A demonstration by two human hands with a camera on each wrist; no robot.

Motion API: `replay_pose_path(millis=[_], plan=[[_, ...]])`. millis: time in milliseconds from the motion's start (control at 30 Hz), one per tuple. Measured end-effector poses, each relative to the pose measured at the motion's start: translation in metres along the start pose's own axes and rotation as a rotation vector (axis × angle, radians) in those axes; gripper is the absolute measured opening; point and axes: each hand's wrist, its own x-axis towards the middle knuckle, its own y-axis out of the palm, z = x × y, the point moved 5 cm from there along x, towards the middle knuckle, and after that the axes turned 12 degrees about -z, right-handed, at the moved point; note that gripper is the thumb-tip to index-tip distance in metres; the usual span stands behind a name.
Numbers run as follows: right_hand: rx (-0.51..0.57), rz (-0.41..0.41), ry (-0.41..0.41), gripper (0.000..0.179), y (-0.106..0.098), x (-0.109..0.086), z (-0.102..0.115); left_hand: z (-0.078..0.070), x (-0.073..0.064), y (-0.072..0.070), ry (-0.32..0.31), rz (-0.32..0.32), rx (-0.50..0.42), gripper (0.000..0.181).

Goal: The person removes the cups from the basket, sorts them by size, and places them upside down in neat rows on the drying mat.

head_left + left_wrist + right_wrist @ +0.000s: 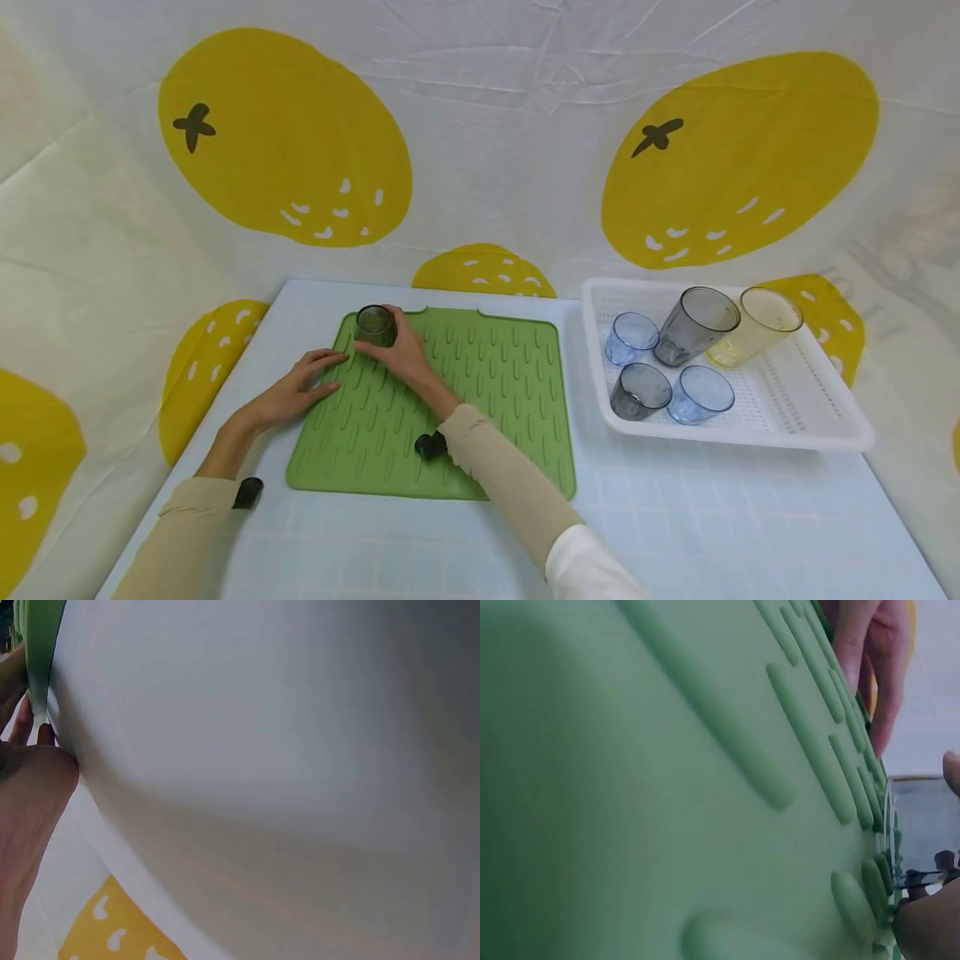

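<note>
A small grey-tinted glass (375, 327) stands at the back left corner of a green ridged drying mat (495, 392). My right hand (403, 354) holds this glass, thumb on the near side and fingers round the far side. In the right wrist view the clear wall of the glass (926, 825) shows close against the mat's ridges, between thumb and fingers. My left hand (296, 387) lies at the mat's left edge, fingers loosely extended, fingertips at the border. The left wrist view catches part of the left hand (34, 772) beside the mat's green edge (41, 660).
A white plastic basket (817, 417) stands at the right of the table. In it are two small blue glasses (632, 337) (701, 396), a small grey glass (641, 392), a tall grey glass (693, 325) and a tall yellow glass (757, 325). A fruit-print cloth (510, 167) hangs behind.
</note>
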Motion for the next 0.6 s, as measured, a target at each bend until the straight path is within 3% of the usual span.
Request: replay_pose_path(millis=[300,600], plan=[[-0.021,-0.002,-0.061,0.078,0.006,0.000,0.004,-0.002,0.000,-0.001,-0.008,0.002,0.006,0.052],[-0.143,-0.015,-0.132,0.076,0.015,0.001,0.005,-0.001,-0.001,0.001,-0.005,-0.011,0.010,0.053]])
